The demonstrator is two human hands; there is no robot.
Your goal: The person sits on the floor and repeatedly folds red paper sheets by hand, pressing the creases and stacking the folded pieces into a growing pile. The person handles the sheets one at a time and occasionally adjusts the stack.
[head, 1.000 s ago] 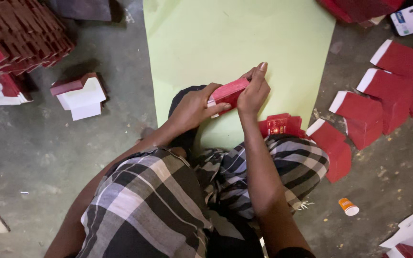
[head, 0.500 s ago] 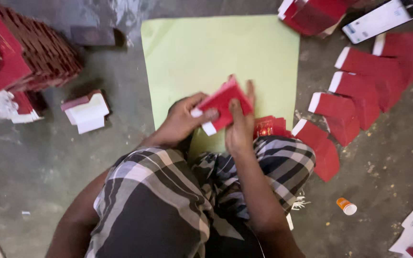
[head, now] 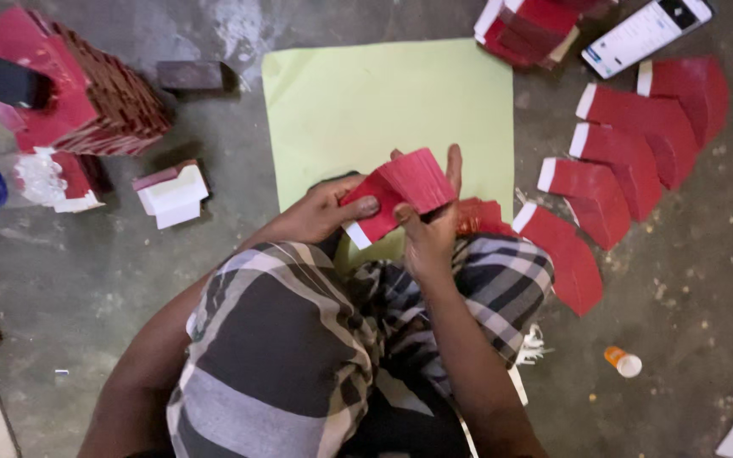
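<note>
Since a half second ago the fanned stack of red card sheets [head: 400,193] has risen a little and spread wider between the hands, over the near edge of the pale green sheet [head: 366,110] on the floor. The left hand [head: 320,212] pinches the stack's lower left corner, thumb on top, fingers closed beneath; the right hand [head: 430,229] clasps the right side, fingers curled behind. With the fan held only at its edges, the sheets could slide apart and spill onto the checked cloth [head: 299,339] if either pinch slackens. A row of red flat cutouts [head: 621,161] crowds the right, a tall red pile [head: 86,85] the left, a phone [head: 646,34] and small orange bottle [head: 623,361] lie nearby.
</note>
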